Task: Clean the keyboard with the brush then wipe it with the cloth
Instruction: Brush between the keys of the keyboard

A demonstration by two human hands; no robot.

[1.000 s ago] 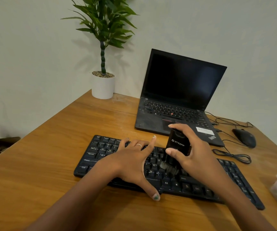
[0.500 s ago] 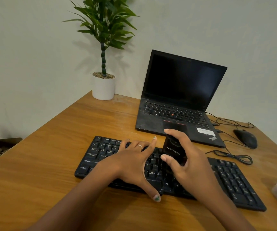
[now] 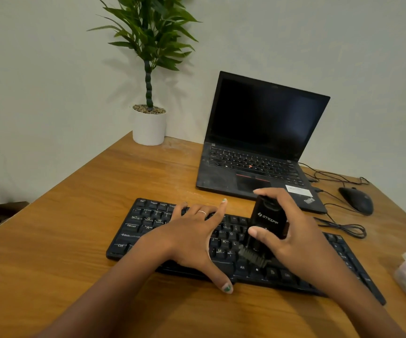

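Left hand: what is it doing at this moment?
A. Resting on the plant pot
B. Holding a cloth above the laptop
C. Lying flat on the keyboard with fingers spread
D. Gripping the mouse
C. The left hand lies palm down on the black keyboard, fingers spread, while the right hand holds the black brush with its bristles on the keys.

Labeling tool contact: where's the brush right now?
Head view, centre-right: the brush is in the right hand's grip, bristles down on the keyboard's middle keys, just right of the left hand and in front of the laptop.
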